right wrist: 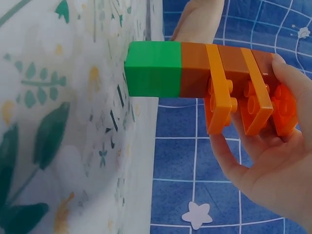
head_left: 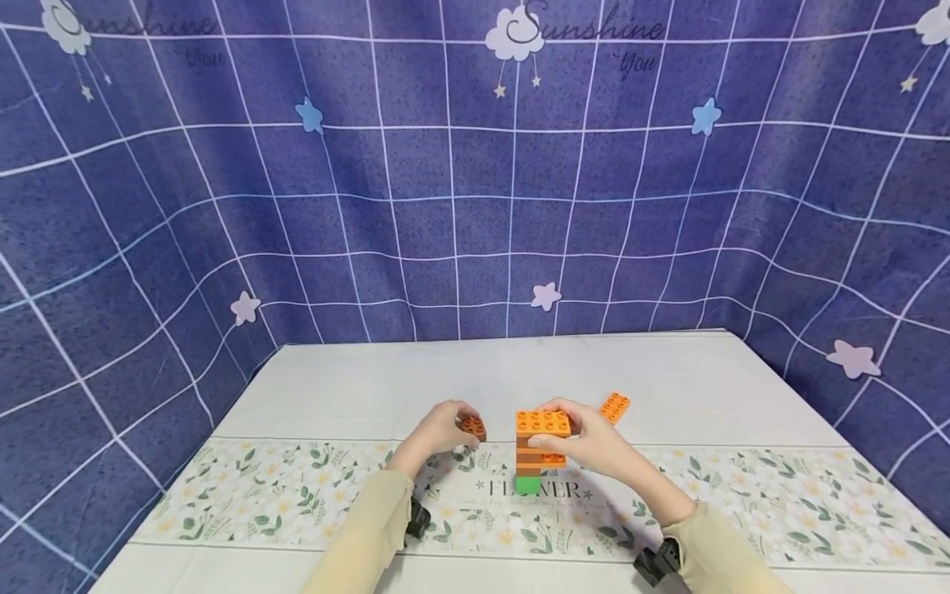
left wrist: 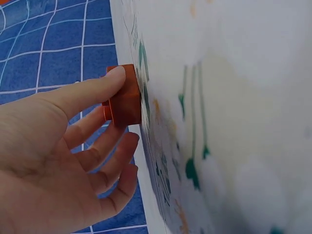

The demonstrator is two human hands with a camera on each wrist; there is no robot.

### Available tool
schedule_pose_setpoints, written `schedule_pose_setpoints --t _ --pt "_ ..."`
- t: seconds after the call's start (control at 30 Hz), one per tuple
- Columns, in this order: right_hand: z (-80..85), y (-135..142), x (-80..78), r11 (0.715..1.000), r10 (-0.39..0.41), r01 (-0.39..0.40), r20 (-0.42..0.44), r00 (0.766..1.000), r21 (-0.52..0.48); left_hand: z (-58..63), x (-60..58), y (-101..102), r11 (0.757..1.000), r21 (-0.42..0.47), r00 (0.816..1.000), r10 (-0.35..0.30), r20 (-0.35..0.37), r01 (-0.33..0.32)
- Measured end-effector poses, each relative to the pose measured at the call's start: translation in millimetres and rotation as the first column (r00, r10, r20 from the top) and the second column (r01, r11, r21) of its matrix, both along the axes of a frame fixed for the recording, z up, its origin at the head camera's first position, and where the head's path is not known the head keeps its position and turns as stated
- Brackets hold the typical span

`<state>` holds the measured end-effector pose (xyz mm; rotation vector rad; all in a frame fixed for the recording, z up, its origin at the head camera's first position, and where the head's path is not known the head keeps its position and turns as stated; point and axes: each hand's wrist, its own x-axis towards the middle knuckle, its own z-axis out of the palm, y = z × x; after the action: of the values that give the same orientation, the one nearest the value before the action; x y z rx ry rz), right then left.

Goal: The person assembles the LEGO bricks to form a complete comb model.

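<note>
My left hand (head_left: 438, 429) pinches a small brown toy brick (head_left: 473, 427) between thumb and fingers, low at the tablecloth; in the left wrist view the brick (left wrist: 127, 100) has its studs facing the palm. To its right stands an upright tower of toy bricks. A green brick (right wrist: 153, 68) forms its base, with brown bricks (right wrist: 194, 63) and orange plates (right wrist: 220, 109) alternating above it. The plates stick out to one side. An orange plate (head_left: 542, 418) tops the tower. My right hand (head_left: 597, 443) grips the tower's upper part from the right, thumb in front.
A loose orange plate (head_left: 614, 407) lies behind my right hand. The white table (head_left: 326, 388) carries a flower-printed band (head_left: 282, 495) with lettering. A blue gridded curtain (head_left: 482, 223) with stars and clouds hangs around the back and sides.
</note>
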<state>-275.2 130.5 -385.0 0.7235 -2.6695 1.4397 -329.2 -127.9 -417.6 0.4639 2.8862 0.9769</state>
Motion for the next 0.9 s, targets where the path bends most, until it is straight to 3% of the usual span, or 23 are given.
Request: schedule_pose_setpoints --t 0.43,0.9 --pt "4.0 1.4 -1.0 0.999 0.028 -0.028 -0.009 1.000 0.020 -1.1 -0.8 1.2 0.995 0.097 1.000 -0.017 0.022 0.015" --pt "0.6 1.3 -1.4 0.999 0.039 -0.039 -0.042 0.998 0.002 4.0 3.1 4.7 0.992 0.127 0.999 -0.021 -0.035 0.026"
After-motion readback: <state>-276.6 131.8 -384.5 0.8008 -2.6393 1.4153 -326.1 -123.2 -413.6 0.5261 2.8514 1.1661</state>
